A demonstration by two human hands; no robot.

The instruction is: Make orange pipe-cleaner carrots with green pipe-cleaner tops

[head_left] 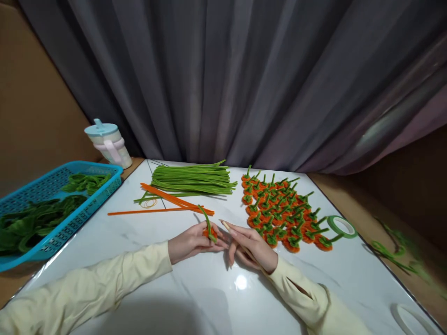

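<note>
My left hand [186,243] is closed around a small orange pipe-cleaner pumpkin [210,234] with a green stem sticking up. Facing it, my right hand [256,246] grips a slim wooden pencil [226,225], its dark tip pointing toward the left hand. The fingertips of both hands nearly meet above the white table. Just past the right hand stand rows of similar orange pumpkins [275,214] with upright green stems. Behind the left hand lie loose orange pipe cleaners [167,199] and a thick bundle of green pipe cleaners [192,179].
At left, a blue plastic basket [75,221] holds green pipe-cleaner loops, with a lidded cup [111,146] behind it. A roll of green tape [342,226] lies by the pumpkins. Another pale roll [412,318] sits at lower right. A grey curtain [216,83] hangs at the back.
</note>
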